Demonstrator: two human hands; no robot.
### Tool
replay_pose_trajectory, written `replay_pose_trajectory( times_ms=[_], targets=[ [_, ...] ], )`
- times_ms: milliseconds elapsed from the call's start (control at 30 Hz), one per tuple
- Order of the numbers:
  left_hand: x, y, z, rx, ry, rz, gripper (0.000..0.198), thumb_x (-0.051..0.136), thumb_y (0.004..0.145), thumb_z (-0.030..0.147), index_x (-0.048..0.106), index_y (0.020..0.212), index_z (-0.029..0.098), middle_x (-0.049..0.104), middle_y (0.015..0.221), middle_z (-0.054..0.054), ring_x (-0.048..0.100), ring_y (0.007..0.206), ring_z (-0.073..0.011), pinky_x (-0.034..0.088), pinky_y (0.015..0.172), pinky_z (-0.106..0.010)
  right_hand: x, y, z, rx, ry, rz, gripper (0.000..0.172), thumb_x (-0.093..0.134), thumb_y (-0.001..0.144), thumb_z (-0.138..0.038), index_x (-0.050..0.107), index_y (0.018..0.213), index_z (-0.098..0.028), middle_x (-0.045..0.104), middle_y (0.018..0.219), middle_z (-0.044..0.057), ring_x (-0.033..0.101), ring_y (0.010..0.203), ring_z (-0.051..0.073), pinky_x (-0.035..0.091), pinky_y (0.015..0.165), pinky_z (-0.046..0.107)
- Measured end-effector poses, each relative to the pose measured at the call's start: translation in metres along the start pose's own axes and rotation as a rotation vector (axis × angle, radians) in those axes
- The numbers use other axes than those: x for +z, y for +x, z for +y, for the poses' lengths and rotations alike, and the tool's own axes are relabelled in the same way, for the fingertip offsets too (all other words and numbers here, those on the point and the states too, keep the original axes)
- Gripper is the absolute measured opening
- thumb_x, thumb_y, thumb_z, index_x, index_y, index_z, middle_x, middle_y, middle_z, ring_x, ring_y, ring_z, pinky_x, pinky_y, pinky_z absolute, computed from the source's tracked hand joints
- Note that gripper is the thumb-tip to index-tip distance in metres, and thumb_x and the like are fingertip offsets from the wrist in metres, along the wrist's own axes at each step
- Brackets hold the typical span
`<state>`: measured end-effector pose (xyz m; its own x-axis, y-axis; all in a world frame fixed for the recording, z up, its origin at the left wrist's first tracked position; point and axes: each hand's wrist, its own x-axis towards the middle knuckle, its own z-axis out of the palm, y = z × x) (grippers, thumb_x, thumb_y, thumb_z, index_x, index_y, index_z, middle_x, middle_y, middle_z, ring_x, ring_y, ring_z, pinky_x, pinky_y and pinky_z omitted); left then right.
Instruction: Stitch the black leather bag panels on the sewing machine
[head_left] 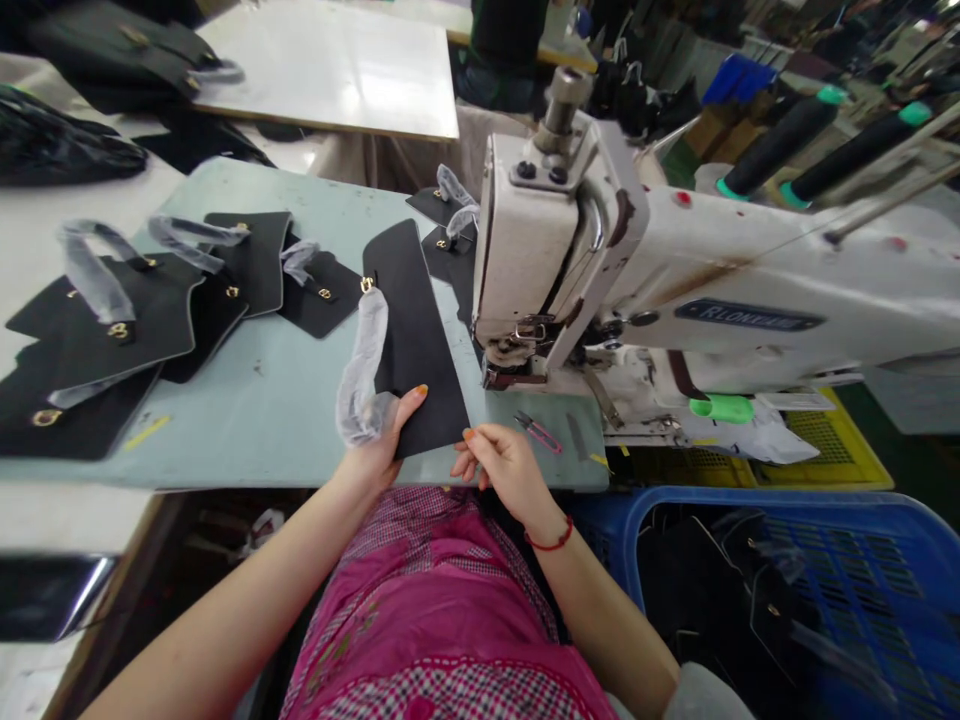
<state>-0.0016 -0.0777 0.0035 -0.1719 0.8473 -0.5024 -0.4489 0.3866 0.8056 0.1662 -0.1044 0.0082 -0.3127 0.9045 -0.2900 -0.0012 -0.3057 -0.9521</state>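
Note:
A black bag panel with a gold fitting and a plastic-wrapped handle is tilted over the front edge of the pale green table. My left hand grips its lower left part, thumb on top, against the handle's lower end. At the lower right corner, my right hand pinches the panel's edge between thumb and curled fingers. Pink-handled thread snips lie just right of that hand. The sewing machine stands to the right, its needle area beyond the panel's right side.
Several similar black panels with wrapped handles overlap on the left of the table. More panels lie behind the machine head. A blue basket holding black pieces stands at lower right. Black thread cones rise behind the machine.

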Motion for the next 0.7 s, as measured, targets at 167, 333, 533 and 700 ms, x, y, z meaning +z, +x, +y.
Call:
replay_pose_trajectory(
  times_ms=[167,333,533,700],
  targets=[
    [0.02,0.049,0.004,-0.015,0.023,-0.105,0.031,0.082,0.069,0.035,0.069,0.092,0.018,0.076,0.093,-0.008,0.073,0.093,-0.0306,0.062,0.081,-0.044,-0.012,0.029,0.003,-0.067,-0.004,0.162,0.037,0.055,0.093,-0.046,0.068,0.081,-0.014,0.071,0.067,0.006,0.058,0.052,0.009,0.039,0.044,0.016],
    [0.037,0.084,0.006,0.038,0.047,-0.167,0.032,0.082,0.067,0.034,0.07,0.093,0.02,0.076,0.095,-0.006,0.073,0.091,-0.0274,0.062,0.078,-0.037,-0.022,0.052,0.005,-0.088,0.017,0.252,0.038,0.053,0.093,-0.047,0.067,0.078,-0.015,0.072,0.067,0.006,0.059,0.051,0.01,0.039,0.044,0.017],
    [0.04,0.099,0.006,0.064,0.075,-0.216,0.039,0.083,0.065,0.035,0.07,0.097,0.017,0.076,0.093,-0.007,0.072,0.089,-0.0274,0.062,0.074,-0.035,-0.023,0.058,0.007,-0.094,0.007,0.269,0.04,0.052,0.092,-0.05,0.067,0.079,-0.016,0.074,0.071,0.007,0.062,0.054,0.011,0.039,0.045,0.019],
    [0.042,0.098,0.008,0.075,0.045,-0.26,0.045,0.083,0.065,0.033,0.069,0.105,0.016,0.075,0.097,-0.008,0.072,0.088,-0.0239,0.06,0.074,-0.031,-0.021,0.058,0.008,-0.106,-0.003,0.284,0.038,0.052,0.093,-0.048,0.067,0.079,-0.016,0.075,0.073,0.007,0.064,0.056,0.012,0.04,0.045,0.018]
  ],
)
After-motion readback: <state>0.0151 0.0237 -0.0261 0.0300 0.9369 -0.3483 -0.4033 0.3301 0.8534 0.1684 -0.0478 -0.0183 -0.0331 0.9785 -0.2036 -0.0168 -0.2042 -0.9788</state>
